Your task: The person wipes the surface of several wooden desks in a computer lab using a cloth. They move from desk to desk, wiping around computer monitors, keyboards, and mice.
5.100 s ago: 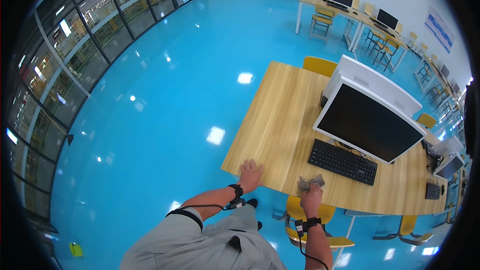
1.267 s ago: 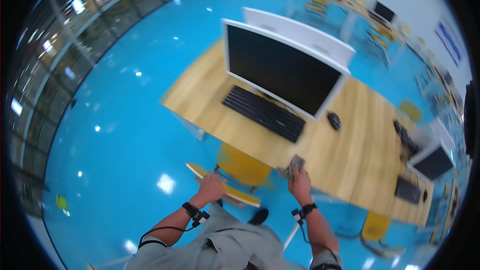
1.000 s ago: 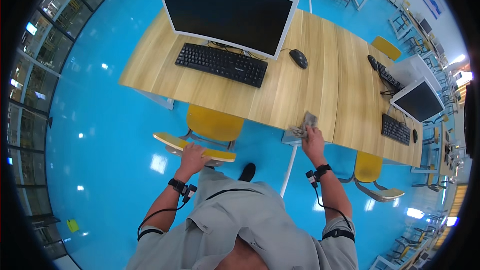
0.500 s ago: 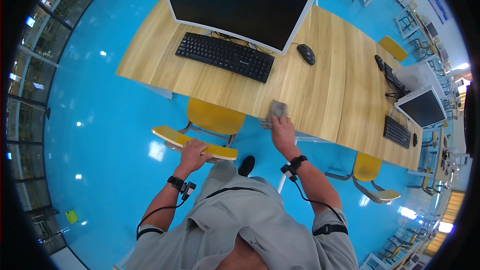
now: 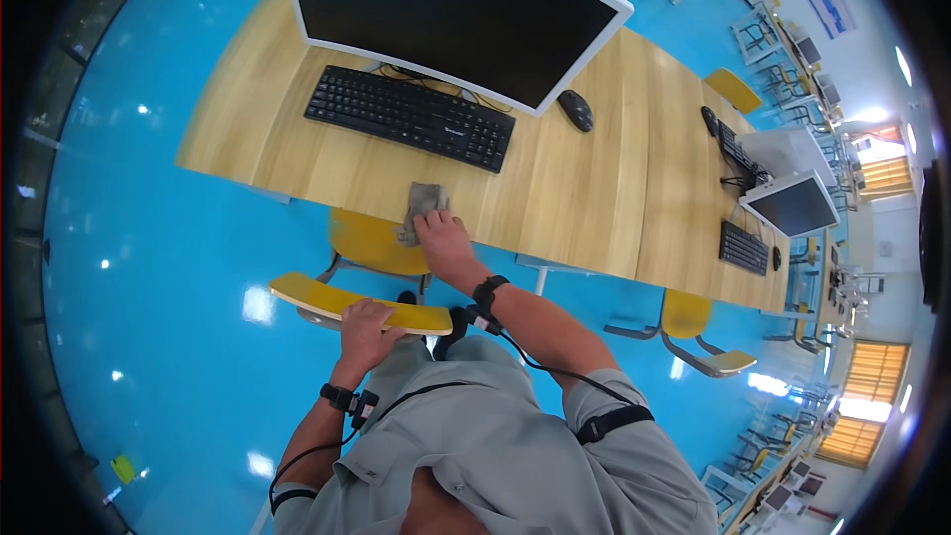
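Room: a glossy blue floor (image 5: 178, 337) surrounds a wood-grain worktop (image 5: 584, 178); places below are taken from the black keyboard (image 5: 411, 117) lying on it.
Right hand (image 5: 444, 235): clamped on the grey cloth, fingers pressing down, on the near side of the keyboard.
Grey cloth (image 5: 427, 199): at the worktop's front edge, near the keyboard but not touching it; its lower end seems to hang past the edge.
Left hand (image 5: 367, 330): apart from the right, fingers closed over the backrest of the yellow chair (image 5: 319, 293), lower and nearer the person than the keyboard.
Step in hand: judging by the grip, the cloth is at work on the strip before the keyboard; whether the left hand steadies the chair or just leans there, I cannot tell.
Next move calls for: probably even finger pressure, with the cloth kept clear of the keyboard's near side.
Monitor (image 5: 456, 20): white-framed, dark-screened, just behind the keyboard.
Mouse (image 5: 576, 111): black, right of the keyboard, apart from it.
Second monitor (image 5: 795, 205): smaller in view, well off to the keyboard's right.
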{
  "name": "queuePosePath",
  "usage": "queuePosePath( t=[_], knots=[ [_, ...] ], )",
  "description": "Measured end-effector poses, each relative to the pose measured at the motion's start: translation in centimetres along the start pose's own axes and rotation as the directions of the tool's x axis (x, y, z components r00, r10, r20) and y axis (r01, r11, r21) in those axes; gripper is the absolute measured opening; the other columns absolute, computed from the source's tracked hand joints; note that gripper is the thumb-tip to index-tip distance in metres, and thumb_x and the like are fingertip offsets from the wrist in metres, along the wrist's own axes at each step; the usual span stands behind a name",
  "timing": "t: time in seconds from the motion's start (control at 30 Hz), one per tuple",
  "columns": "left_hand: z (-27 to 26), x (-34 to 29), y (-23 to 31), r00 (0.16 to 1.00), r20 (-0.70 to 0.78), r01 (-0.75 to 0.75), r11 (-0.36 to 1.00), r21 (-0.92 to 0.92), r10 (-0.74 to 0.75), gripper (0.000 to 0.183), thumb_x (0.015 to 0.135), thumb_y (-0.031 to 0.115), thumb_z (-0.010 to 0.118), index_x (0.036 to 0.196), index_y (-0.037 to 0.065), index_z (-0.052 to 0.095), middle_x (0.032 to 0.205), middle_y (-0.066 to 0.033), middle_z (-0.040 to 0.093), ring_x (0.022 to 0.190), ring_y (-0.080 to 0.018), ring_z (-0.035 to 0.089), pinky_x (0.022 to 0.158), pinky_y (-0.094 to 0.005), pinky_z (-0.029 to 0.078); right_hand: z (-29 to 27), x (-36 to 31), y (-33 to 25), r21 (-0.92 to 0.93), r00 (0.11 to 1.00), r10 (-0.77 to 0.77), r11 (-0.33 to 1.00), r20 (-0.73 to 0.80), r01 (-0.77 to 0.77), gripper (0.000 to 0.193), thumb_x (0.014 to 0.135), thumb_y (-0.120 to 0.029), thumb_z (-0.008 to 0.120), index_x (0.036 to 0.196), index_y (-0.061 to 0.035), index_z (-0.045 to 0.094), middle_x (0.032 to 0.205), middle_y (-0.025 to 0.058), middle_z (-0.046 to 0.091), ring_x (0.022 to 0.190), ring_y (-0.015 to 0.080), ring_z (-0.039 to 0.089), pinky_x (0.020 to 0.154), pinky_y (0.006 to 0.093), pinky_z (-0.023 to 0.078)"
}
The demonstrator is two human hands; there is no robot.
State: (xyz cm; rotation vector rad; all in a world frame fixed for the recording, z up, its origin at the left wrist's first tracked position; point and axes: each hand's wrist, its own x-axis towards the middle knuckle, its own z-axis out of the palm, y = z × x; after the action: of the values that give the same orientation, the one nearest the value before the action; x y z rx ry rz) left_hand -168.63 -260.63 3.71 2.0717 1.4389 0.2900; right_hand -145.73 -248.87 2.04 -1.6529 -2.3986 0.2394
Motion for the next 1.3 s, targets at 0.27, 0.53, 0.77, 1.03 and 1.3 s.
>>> queuePosePath(
  t=[0.27,0.53,0.77,1.03,1.3],
  knots=[
    [-0.7,0.6,1.0,0.996,0.063,0.06,0.998,0.002,-0.06,0.044,0.074,0.03,0.082,0.109,0.004,0.074,0.111,-0.0136,0.072,0.117,-0.0355,0.059,0.102,-0.048,0.042,-1.7,-4.7,4.9,0.115,1.0,-0.007,0.993,-0.012,0.008,0.047,0.076,-0.007,0.066,0.123,-0.0095,0.063,0.106,0.0122,0.059,0.1,0.034,0.059,0.082,0.0471,0.05],
    [1.6,2.7,2.4,0.96,0.117,0.259,0.966,-0.024,-0.254,0.053,0.081,0.032,0.081,0.124,0.003,0.07,0.126,-0.0215,0.068,0.121,-0.0387,0.06,0.105,-0.0468,0.047,-6.9,-11.6,15.0,0.291,0.988,0.117,0.946,0.099,-0.141,0.045,0.077,-0.012,0.068,0.121,-0.0094,0.066,0.103,0.0151,0.061,0.097,0.0395,0.06,0.083,0.0497,0.052],
    [4.5,8.5,12.9,0.977,-0.021,0.21,0.976,-0.054,-0.211,0.062,0.081,0.034,0.081,0.131,0.001,0.064,0.132,-0.0231,0.064,0.126,-0.0397,0.056,0.109,-0.0467,0.044,-10.3,-20.3,27.4,0.269,0.951,0.292,0.912,0.103,-0.309,0.047,0.076,-0.015,0.068,0.122,-0.0076,0.065,0.102,0.0171,0.062,0.101,0.0404,0.062,0.085,0.0502,0.053],
    [8.7,17.2,15.7,0.971,-0.169,0.203,0.957,0.206,-0.17,0.077,0.077,0.037,0.082,0.141,0.003,0.055,0.146,-0.0252,0.051,0.139,-0.0451,0.043,0.114,-0.0527,0.037,-13.2,-33.5,46.3,0.06,0.801,0.573,0.818,-0.173,-0.572,0.048,0.078,-0.019,0.066,0.123,-0.0059,0.066,0.115,0.0233,0.066,0.109,0.0439,0.061,0.093,0.0523,0.051],
    [9.1,20.4,13.5,0.92,-0.184,0.388,0.872,0.297,-0.347,0.102,0.074,0.046,0.084,0.153,0.003,0.038,0.157,-0.0269,0.035,0.146,-0.0514,0.029,0.117,-0.0602,0.029,-13.1,-35.7,55.6,0.173,0.378,0.881,0.435,-0.285,-0.884,0.042,0.079,-0.018,0.063,0.116,0.0036,0.066,0.108,0.0296,0.068,0.099,0.0478,0.064,0.088,0.0546,0.052]
  ],
)
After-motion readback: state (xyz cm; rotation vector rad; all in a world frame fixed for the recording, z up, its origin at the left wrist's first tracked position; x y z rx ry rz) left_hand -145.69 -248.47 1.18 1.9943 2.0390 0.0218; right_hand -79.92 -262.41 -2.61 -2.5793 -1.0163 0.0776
